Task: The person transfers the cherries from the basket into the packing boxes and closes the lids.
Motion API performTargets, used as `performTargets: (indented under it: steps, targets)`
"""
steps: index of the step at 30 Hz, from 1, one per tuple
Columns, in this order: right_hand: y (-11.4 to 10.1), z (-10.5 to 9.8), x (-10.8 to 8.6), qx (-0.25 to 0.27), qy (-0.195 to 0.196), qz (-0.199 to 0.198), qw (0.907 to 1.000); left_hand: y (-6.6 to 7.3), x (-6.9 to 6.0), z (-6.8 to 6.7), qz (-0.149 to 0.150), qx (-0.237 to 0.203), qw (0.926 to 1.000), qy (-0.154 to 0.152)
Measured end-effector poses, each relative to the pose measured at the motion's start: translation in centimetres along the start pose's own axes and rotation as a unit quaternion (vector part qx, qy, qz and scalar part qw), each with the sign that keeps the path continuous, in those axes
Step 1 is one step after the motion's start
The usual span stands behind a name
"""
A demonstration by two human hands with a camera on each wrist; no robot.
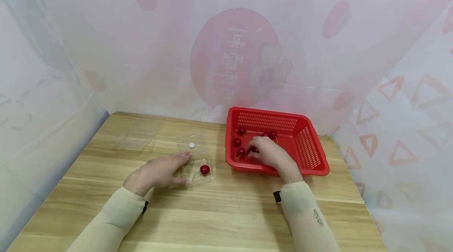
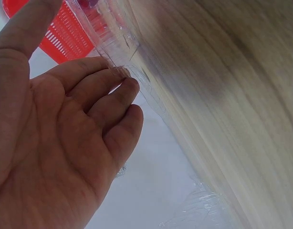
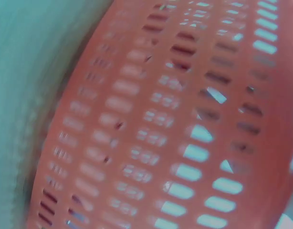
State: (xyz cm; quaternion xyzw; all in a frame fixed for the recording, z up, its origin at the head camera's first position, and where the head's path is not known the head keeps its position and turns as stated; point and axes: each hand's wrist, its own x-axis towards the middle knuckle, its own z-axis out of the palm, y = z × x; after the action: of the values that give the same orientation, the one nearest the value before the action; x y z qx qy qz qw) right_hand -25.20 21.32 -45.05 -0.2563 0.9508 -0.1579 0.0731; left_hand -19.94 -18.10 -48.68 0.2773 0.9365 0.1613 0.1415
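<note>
Cherries (image 1: pixel 241 152) in bskt (image 1: pixel 267 121), tray (image 1: pixel 199 150) w/ 1 cherry (image 1: pixel 205 170) to its L, both on tbl (image 1: pixel 219 216)

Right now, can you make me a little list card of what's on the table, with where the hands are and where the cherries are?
Table: light wood-grain top
Basket: red plastic, rectangular, slotted walls
Cherries in basket: several, round, shiny, dark red
Tray: clear plastic, white round sticker, left of the basket
Cherry in tray: one, dark red, with stem
Back left: another clear plastic piece
Left hand: fingertips touching the tray
Right hand: inside the basket, by a cherry; grip unclear
</note>
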Motion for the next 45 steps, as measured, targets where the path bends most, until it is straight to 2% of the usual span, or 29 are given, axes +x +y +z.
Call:
performTargets:
  steps: [10,19,25,28,31,39,45]
  targets:
    - [-3.6,-0.2,-1.1,0.023,0.117,-0.029,0.9924,0.0,0.1,0.1,0.002,-0.001,1.0000,0.000]
    - [-6.8,-0.1,-1.5,0.012,0.151,-0.060,0.9866,0.1,0.1,0.0,0.001,-0.006,1.0000,-0.003]
    - [-9.3,0.7,-1.6,-0.008,0.178,-0.125,0.9760,0.0,0.1,-0.2,0.002,-0.001,1.0000,-0.004]
    - [-10.4,1.5,-1.3,-0.028,0.183,-0.157,0.9700,-0.1,0.1,-0.2,0.003,0.001,1.0000,-0.002]
    - [-11.2,2.4,-1.0,-0.042,0.178,-0.173,0.9678,-0.2,0.1,-0.2,0.003,0.003,1.0000,-0.001]
    - [-12.7,5.2,0.0,-0.068,0.150,-0.189,0.9680,-0.3,-0.1,-0.3,0.002,0.002,1.0000,0.001]
    - [-13.4,7.0,0.4,-0.072,0.121,-0.188,0.9720,-0.2,-0.1,-0.3,0.006,0.005,1.0000,0.003]
